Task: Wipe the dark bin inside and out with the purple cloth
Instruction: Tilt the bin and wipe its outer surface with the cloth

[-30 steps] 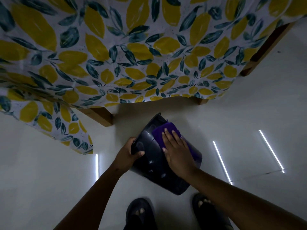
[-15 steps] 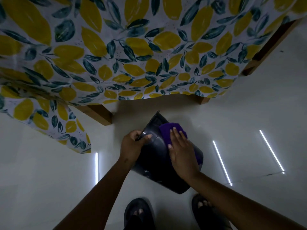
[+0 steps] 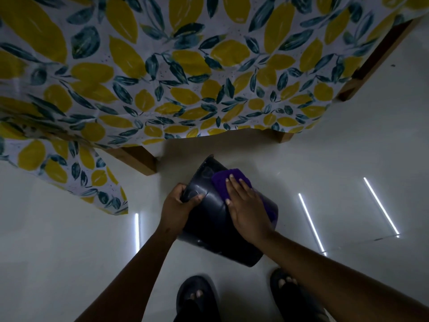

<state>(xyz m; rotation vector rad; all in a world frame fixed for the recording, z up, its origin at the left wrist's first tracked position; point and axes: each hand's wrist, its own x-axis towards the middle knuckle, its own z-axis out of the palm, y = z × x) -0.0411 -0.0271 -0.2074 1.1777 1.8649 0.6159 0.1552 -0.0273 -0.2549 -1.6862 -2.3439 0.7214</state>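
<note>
The dark bin (image 3: 209,219) lies tilted on its side above the pale floor, in front of my feet. My left hand (image 3: 176,208) grips its left edge, thumb across the outer wall. My right hand (image 3: 246,205) lies flat on the purple cloth (image 3: 224,182) and presses it against the bin's outer wall near the far end. The cloth shows beyond my fingertips and as a purple strip at the bin's right edge. The bin's inside is hidden.
A table with wooden legs (image 3: 139,161) stands just beyond the bin, draped in a lemon-print cloth (image 3: 162,77) that hangs low at the left. My two dark sandals (image 3: 197,298) are on the glossy floor (image 3: 336,163), which reflects ceiling light strips.
My left hand has shifted its hold up along the bin's left edge. My right hand and the purple cloth have slid a little toward the bin's far end. The bin has turned slightly.
</note>
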